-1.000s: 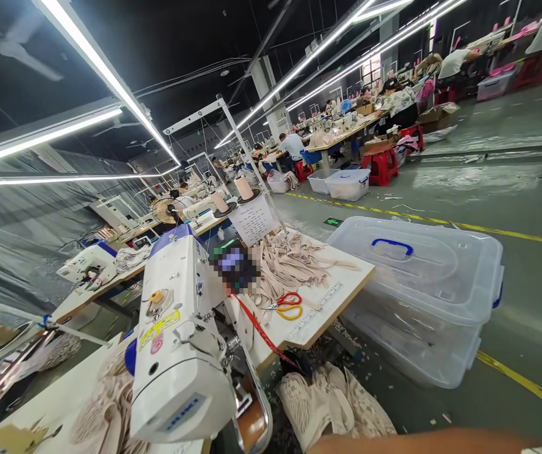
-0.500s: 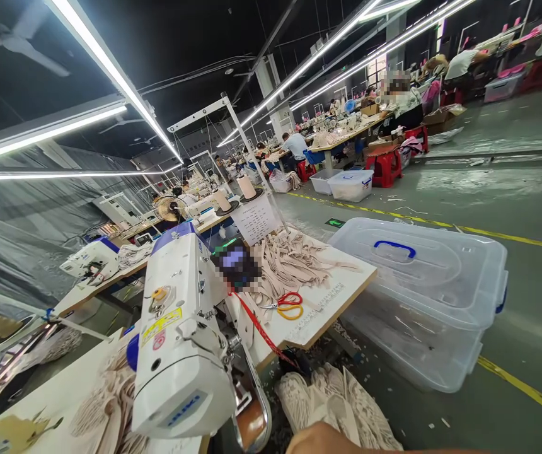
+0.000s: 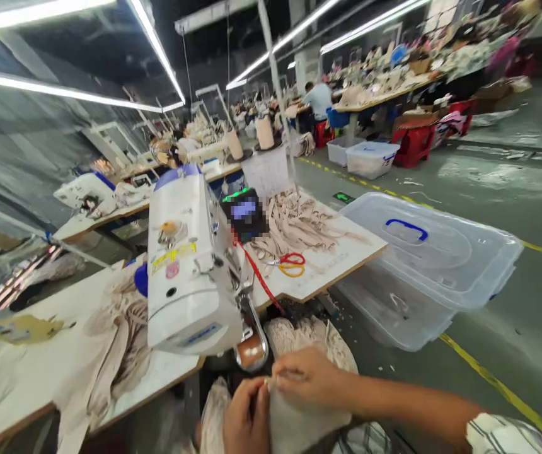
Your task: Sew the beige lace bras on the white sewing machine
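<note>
At the bottom, my left hand (image 3: 247,413) and my right hand (image 3: 311,378) meet and pinch the upper edge of a beige fabric piece (image 3: 299,419). The fabric hangs down between them, its lower part cut off by the frame. My fingers are closed on it, with the thumbs close together. Just beyond the hands lies a ruffled beige fabric bundle (image 3: 309,334) below the table. A white sewing machine (image 3: 188,271) stands ahead and left of my hands, its needle area hidden behind the head.
Scissors (image 3: 292,263) with red and yellow handles lie on the white table (image 3: 360,243) near beige strips (image 3: 299,221). More beige fabric (image 3: 120,353) drapes over the left tabletop. A lidded clear plastic bin (image 3: 441,258) stands right on the floor. People sit working farther back.
The view has tipped downward. Both hands are now in sight, pinching the beige fabric; before, only part of one hand showed at the bottom edge.
</note>
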{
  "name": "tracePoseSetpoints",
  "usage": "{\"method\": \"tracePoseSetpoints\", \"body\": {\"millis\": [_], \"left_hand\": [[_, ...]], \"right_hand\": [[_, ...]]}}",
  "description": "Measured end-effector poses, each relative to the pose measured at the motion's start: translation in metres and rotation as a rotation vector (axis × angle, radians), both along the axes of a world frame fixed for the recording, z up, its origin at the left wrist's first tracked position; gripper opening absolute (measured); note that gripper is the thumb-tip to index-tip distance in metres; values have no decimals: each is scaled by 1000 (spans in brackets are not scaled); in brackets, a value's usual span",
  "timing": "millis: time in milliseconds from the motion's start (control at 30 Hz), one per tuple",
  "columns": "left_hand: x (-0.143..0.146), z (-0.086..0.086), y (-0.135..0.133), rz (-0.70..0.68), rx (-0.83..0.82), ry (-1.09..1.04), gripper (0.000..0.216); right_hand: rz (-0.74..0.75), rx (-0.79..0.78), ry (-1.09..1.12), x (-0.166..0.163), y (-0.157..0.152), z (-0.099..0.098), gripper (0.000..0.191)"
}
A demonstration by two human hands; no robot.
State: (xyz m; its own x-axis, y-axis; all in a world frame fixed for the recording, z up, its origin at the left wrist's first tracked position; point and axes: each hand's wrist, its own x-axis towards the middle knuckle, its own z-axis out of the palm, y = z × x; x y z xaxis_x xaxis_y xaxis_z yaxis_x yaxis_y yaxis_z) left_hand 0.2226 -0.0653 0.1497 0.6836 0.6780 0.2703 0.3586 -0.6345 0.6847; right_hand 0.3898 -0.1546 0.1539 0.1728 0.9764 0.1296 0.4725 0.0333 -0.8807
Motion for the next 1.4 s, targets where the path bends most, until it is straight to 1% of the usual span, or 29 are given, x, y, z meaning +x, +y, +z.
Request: {"method": "tracePoseSetpoints", "body": {"millis": [33, 100, 167, 233, 333, 467, 567, 667, 733, 800, 900, 967, 1033, 1133, 1233, 1300, 1333, 1367, 1400], "left_hand": [[-1, 4, -1, 32, 22, -61, 34], [-1, 11, 0, -35, 26, -40, 27], [-2, 17, 6, -90, 51, -22, 23], [-3, 20, 11, -106, 75, -13, 22], [-7, 19, 15, -112, 100, -18, 20], [-10, 15, 19, -123, 84, -13, 20], [-9, 15, 22, -135, 49, 1, 22], [-7, 16, 24, -140, -12, 9, 20], [-5, 16, 25, -152, -51, 16, 18], [-3, 17, 27, -171, -81, 28, 17], [-1, 19, 32, -228, -101, 65, 19], [0, 22, 35, -282, -87, 122, 21], [0, 24, 36, -300, -44, 205, 26], [1, 26, 34, -250, 62, 244, 36], [2, 23, 32, -175, 59, 189, 37], [1, 19, 34, -70, 69, 169, 35], [-1, 17, 37, -25, 122, 163, 32], [-2, 14, 40, -5, 215, 149, 29], [-4, 12, 44, -15, 338, 129, 24]], "right_hand": [[-17, 1, -22, 5, 2, 6, 21], [-21, 16, -85, 15, 11, 11, 24], [35, 1, -117, 20, 21, 11, 26], [93, -22, -114, 20, 27, 9, 26], [136, -60, -70, 16, 29, 9, 24], [173, -126, -16, 14, 31, 11, 24], [216, -193, 76, 18, 32, 14, 23], [265, -308, 209, 22, 32, 20, 21], [288, -347, 240, 24, 32, 23, 21], [300, -321, 178, 25, 33, 25, 19], [317, -254, 28, 25, 33, 24, 20], [329, -229, -21, 24, 32, 22, 21], [323, -203, -42, 23, 30, 20, 21], [246, -89, -120, 19, 29, 19, 21], [170, 40, -226, 19, 39, 22, 19], [181, 44, -247, 21, 52, 26, 16], [195, 24, -250, 23, 59, 28, 15], [204, -4, -256, 24, 66, 31, 16], [206, -28, -270, 25, 72, 33, 17]]}}
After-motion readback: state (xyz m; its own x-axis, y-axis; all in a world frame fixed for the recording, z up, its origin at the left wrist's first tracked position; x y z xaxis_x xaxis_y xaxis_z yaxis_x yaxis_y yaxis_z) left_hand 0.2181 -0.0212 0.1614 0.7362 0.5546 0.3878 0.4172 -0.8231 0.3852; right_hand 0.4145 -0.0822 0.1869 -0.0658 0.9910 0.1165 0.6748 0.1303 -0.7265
